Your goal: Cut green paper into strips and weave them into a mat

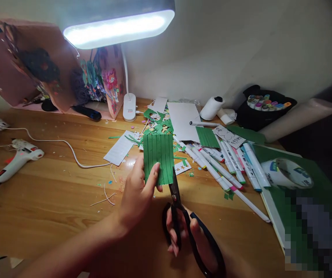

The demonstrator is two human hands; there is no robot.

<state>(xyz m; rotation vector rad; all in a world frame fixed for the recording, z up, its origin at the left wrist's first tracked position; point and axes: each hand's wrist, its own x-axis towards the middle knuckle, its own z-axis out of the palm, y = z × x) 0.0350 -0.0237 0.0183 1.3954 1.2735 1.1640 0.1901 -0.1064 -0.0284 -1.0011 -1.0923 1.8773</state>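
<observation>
My left hand (138, 189) pinches a green paper rectangle (158, 154) by its lower left part, thumb in front and fingers behind. Dark lines run lengthwise down the paper. Through the black handles of a pair of scissors (175, 197) go the fingers of my right hand (183, 231). The blades point up and meet the lower right corner of the paper; how far they are apart is hard to make out. Behind the paper lies a heap of green paper scraps (161, 125), with a second lined green piece (206, 136) to its right.
Several markers (226, 166) lie to the right, near a roll of clear tape (287, 173) on a green sheet. At left rests a white glue gun (16, 160). A bright lamp (122, 29) hangs overhead; a black bag of markers (266, 108) stands at the back.
</observation>
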